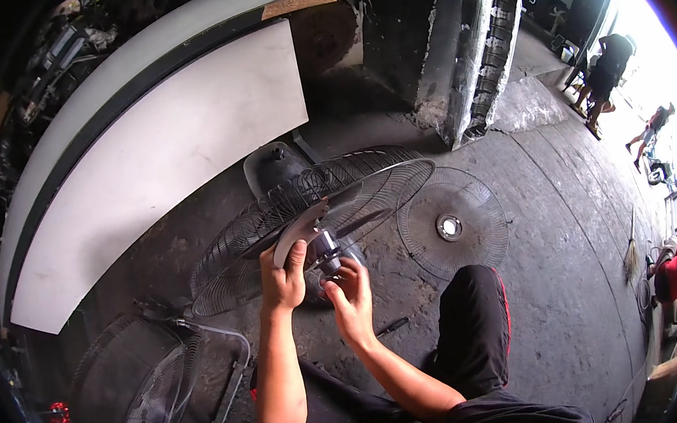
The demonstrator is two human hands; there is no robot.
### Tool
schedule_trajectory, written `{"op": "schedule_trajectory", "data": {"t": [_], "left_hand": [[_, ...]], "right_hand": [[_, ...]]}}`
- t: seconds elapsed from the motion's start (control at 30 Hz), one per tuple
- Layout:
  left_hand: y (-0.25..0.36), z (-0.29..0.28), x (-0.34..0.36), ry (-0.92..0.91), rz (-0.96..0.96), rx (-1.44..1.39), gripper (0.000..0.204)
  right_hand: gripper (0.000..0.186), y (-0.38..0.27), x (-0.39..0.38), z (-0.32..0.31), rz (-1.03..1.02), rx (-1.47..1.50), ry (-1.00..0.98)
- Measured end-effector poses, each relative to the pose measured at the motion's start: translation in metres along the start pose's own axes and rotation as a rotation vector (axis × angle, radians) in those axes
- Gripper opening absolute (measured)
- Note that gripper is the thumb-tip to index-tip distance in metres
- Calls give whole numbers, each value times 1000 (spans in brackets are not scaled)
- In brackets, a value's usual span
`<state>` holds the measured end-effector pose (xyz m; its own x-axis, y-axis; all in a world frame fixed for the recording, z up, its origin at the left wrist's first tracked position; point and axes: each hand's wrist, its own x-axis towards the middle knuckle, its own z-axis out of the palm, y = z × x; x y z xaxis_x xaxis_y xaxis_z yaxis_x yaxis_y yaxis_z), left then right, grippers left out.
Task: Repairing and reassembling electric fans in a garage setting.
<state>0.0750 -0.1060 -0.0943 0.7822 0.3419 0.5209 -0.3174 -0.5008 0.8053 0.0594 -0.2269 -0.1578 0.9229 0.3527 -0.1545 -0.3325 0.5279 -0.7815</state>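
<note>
A large black fan with its front open lies tilted on the floor before me, its wire rear guard around the blades. My left hand grips one grey fan blade, thumb on its face. Close beside it, my right hand has its fingers curled at the end of the shiny fan hub. Whether a small part sits between those fingertips is hidden. The detached round front grille lies flat on the floor to the right. A dark slim tool rests on the floor below my right hand.
Another wire fan guard and a bent metal frame stand at lower left. A curved white panel fills the upper left. A dark pillar rises behind the fan. People are far right, near a broom and a red item.
</note>
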Motion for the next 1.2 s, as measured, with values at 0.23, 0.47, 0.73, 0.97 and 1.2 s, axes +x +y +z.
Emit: {"op": "schedule_trajectory", "data": {"t": [0.23, 0.47, 0.73, 0.97, 1.2], "left_hand": [[4, 9, 3, 19, 10, -7, 33], [-4, 5, -1, -13, -10, -22, 34], [-5, 11, -2, 20, 12, -22, 34], [1, 10, -4, 33, 46, -29, 30], [-9, 22, -33, 91, 134, 381, 54]], "right_hand": [[40, -7, 13, -7, 109, 168, 26], [34, -12, 12, -16, 298, 294, -109], [25, -5, 11, -27, 125, 219, 94], [31, 52, 118, -220, 122, -118, 784], [30, -3, 125, -264, 214, 9, 1059]]}}
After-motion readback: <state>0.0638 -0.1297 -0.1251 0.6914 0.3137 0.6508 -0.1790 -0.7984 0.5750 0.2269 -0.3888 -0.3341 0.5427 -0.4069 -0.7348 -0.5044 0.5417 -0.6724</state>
